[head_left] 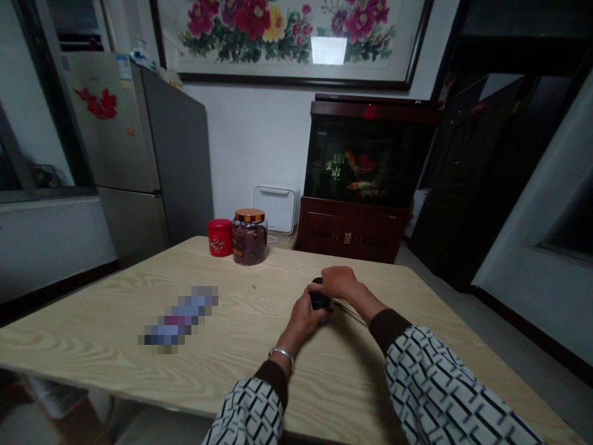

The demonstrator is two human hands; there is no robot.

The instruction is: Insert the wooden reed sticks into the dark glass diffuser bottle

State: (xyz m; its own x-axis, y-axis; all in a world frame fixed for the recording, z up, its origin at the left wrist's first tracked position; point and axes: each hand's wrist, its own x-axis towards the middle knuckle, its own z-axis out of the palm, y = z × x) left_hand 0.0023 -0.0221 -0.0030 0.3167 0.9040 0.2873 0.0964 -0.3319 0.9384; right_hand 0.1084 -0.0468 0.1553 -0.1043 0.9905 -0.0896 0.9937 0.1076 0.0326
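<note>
A small black object (319, 300) sits between both my hands over the middle of the light wooden table (115, 309). My left hand (303, 316) curls around it from below and the near side; a silver bracelet circles that wrist. My right hand (337, 282) arches over its top with fingers bent down onto it. What the black object is cannot be made out, as the hands cover most of it. Both arms wear black-and-white patterned sleeves.
A red tin (220, 237) and a glass jar (249, 237) with a copper lid stand at the table's far edge. A blurred patch (180, 318) lies at the table's left. Beyond are a grey fridge (139, 148), a fish tank (365, 157) on a cabinet and a white box (277, 209).
</note>
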